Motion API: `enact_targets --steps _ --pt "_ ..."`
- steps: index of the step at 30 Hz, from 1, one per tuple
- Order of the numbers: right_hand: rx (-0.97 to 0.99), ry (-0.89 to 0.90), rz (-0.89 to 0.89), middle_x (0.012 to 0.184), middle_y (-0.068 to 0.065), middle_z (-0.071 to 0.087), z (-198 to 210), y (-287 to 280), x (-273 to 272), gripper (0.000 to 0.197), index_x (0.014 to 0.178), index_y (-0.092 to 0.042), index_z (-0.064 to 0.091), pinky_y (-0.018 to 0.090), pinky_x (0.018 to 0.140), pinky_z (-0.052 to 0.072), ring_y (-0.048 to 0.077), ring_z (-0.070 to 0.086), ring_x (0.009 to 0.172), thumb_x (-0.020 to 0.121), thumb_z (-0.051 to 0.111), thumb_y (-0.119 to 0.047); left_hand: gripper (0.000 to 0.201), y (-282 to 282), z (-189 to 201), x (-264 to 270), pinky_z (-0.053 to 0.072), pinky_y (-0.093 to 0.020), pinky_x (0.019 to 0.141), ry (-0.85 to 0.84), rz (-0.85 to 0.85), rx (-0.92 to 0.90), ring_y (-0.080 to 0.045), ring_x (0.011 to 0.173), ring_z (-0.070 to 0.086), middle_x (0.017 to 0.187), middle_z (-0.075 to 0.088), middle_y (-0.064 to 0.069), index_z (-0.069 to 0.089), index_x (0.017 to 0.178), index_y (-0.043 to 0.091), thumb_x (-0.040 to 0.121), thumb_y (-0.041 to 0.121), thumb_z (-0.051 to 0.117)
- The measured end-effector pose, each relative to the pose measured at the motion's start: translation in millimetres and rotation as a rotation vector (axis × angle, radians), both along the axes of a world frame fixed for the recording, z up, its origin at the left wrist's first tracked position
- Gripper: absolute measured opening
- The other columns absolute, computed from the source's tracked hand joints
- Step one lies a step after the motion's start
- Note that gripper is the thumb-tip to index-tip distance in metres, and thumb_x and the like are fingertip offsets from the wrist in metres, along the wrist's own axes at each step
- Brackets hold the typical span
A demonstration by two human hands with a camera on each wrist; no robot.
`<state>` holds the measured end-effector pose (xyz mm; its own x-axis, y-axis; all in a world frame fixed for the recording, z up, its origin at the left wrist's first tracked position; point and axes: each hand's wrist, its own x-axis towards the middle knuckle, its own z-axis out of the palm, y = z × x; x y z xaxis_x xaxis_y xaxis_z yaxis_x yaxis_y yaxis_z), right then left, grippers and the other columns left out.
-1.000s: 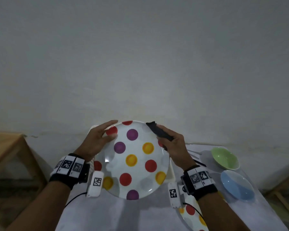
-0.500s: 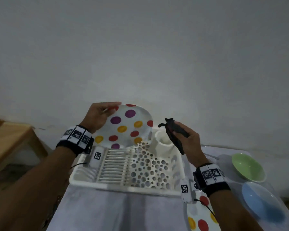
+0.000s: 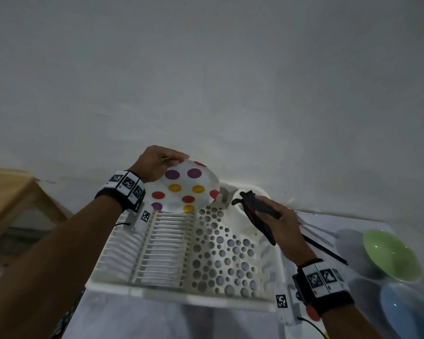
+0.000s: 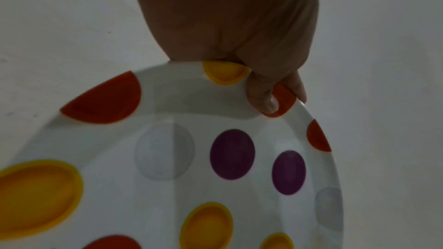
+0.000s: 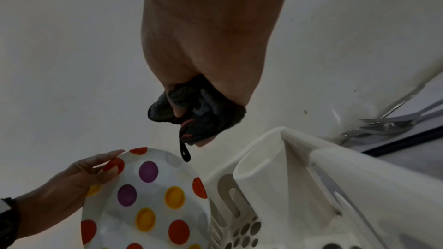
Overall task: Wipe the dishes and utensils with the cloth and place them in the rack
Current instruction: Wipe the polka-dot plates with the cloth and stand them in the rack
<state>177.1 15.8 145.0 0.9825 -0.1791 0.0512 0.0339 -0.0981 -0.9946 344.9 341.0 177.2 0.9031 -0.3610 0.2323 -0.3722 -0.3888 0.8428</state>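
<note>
Head view: the left hand (image 3: 154, 162) pinches the top rim of the spotted plate (image 3: 181, 189), held tilted over the far slotted end of the white rack (image 3: 181, 253). At 3 o'clock from the plate, the right hand (image 3: 284, 231) is curled round a dark cloth (image 3: 257, 216) above the rack's cup holder. A green bowl (image 3: 392, 255) and a blue bowl (image 3: 406, 311) lie at 3 to 4 o'clock of the rack.

Left wrist view: thumb on the plate's (image 4: 191, 168) face, fingers behind the rim at 12 o'clock.

Right wrist view: the cloth (image 5: 199, 113) is bunched in the closed fingers; forks (image 5: 388, 124) lie at 3 o'clock, beside the rack (image 5: 335, 186).
</note>
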Motion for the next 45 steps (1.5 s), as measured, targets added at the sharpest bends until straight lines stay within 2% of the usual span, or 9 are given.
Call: enact_targets --steps 6,9,16,22,28,32,37,41,45 --pt "0.002 0.017 0.024 0.101 -0.016 0.074 -9 1 7 0.038 0.115 -0.009 0.068 0.013 0.083 0.051 0.004 0.069 0.097 0.085 0.061 0.013 0.022 4 -6 6 0.055 -0.038 0.091 -0.137 0.012 0.164 -0.015 0.098 0.069 0.094 0.069 0.025 0.076 0.101 0.025 0.086 0.01 0.069" --pt "0.008 0.036 0.033 0.103 -0.011 0.075 -11 4 8 0.039 0.114 -0.015 0.07 0.019 0.087 0.053 0.01 0.069 0.099 0.085 0.062 0.011 0.023 5 -4 -12 0.051 -0.028 0.082 -0.275 0.097 0.339 -0.018 0.101 0.066 0.104 0.072 0.012 0.071 0.114 0.026 0.092 0.027 0.063" --pt "0.016 0.062 0.03 0.112 0.003 0.073 -12 13 1 0.039 0.117 -0.015 0.07 0.036 0.099 0.05 0.019 0.067 0.108 0.086 0.064 0.007 0.032 26 -19 -36 0.049 -0.038 0.087 -0.22 0.219 0.445 -0.026 0.111 0.059 0.12 0.069 -0.001 0.063 0.124 0.029 0.092 0.035 0.06" --pt "0.025 0.027 0.031 0.113 0.006 0.072 6 21 -30 0.039 0.121 -0.012 0.067 0.024 0.09 0.054 0.017 0.067 0.105 0.087 0.062 0.006 0.053 38 -20 -63 0.041 -0.047 0.106 -0.249 0.302 0.461 -0.032 0.127 0.048 0.137 0.056 -0.01 0.048 0.139 0.021 0.089 0.027 0.066" --pt "0.044 -0.036 -0.05 0.106 -0.003 0.072 24 22 -84 0.04 0.115 -0.018 0.068 0.017 0.081 0.053 0.01 0.067 0.099 0.087 0.061 0.009 0.039 -5 -12 -142 0.05 -0.041 0.094 -0.376 0.329 0.131 -0.026 0.108 0.059 0.123 0.062 -0.011 0.059 0.127 0.01 0.088 0.017 0.058" --pt "0.006 -0.07 -0.107 0.093 -0.028 0.072 31 10 -133 0.043 0.112 -0.022 0.066 0.01 0.08 0.049 -0.009 0.065 0.092 0.086 0.058 0.013 0.031 -67 -26 -203 0.058 -0.03 0.079 -0.187 0.206 -0.116 0.003 0.079 0.064 0.106 0.068 0.002 0.066 0.118 0.012 0.088 0.005 0.066" --pt "0.002 -0.053 -0.263 0.106 -0.006 0.072 25 -35 -195 0.038 0.118 -0.009 0.066 0.009 0.079 0.048 -0.003 0.067 0.093 0.087 0.059 0.011 0.027 -160 -44 -294 0.06 -0.034 0.075 0.242 -0.031 -0.335 -0.019 0.079 0.071 0.091 0.074 -0.005 0.068 0.107 0.023 0.087 0.005 0.067" --pt "-0.026 -0.023 -0.349 0.112 -0.001 0.071 18 -79 -232 0.034 0.117 -0.015 0.067 0.013 0.083 0.05 0.003 0.067 0.1 0.09 0.059 0.004 0.034 -228 -85 -348 0.058 -0.037 0.077 0.4 -0.146 -0.339 -0.018 0.085 0.067 0.094 0.072 -0.001 0.068 0.103 0.031 0.085 0.003 0.068" --pt "-0.041 0.059 -0.385 0.113 0.002 0.072 5 -117 -262 0.033 0.119 -0.02 0.067 0.045 0.097 0.052 0.022 0.067 0.106 0.092 0.059 -0.003 0.035 -268 -142 -374 0.054 -0.028 0.086 0.498 -0.074 -0.202 -0.014 0.1 0.066 0.112 0.07 0.004 0.068 0.114 0.025 0.08 0.016 0.072"
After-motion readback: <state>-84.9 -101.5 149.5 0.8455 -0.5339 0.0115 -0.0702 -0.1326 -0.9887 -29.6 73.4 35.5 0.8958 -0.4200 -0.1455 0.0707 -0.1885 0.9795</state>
